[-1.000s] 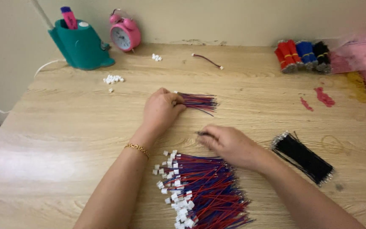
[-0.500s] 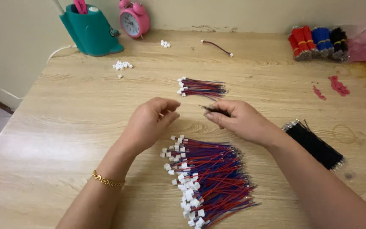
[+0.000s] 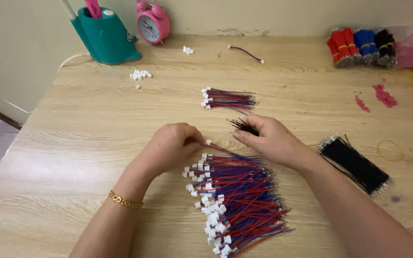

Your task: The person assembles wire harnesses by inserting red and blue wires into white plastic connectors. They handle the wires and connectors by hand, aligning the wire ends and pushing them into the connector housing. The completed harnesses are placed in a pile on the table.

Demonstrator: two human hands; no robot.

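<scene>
My left hand (image 3: 173, 145) pinches one red-and-blue wire with a white connector (image 3: 208, 142) at the top of a big pile of such wires (image 3: 237, 198) on the wooden table (image 3: 87, 143). My right hand (image 3: 271, 138) sits just right of it, fingers closed on a small bunch of thin black wires (image 3: 242, 125) that stick out to the left. A small sorted bundle of red-and-blue connector wires (image 3: 228, 99) lies further back. A bundle of black wires with bare metal ends (image 3: 357, 165) lies to the right of my right forearm.
A teal pen holder (image 3: 105, 36) and a pink alarm clock (image 3: 154, 24) stand at the back left. Loose white connectors (image 3: 139, 75) lie near them. Red, blue and black wire bundles (image 3: 362, 45) sit at the back right, a single wire (image 3: 247, 52) at the back middle.
My left hand left the small bundle at the back and came down to the big pile, taking hold of one wire. My right hand moved up and holds the black wires.
</scene>
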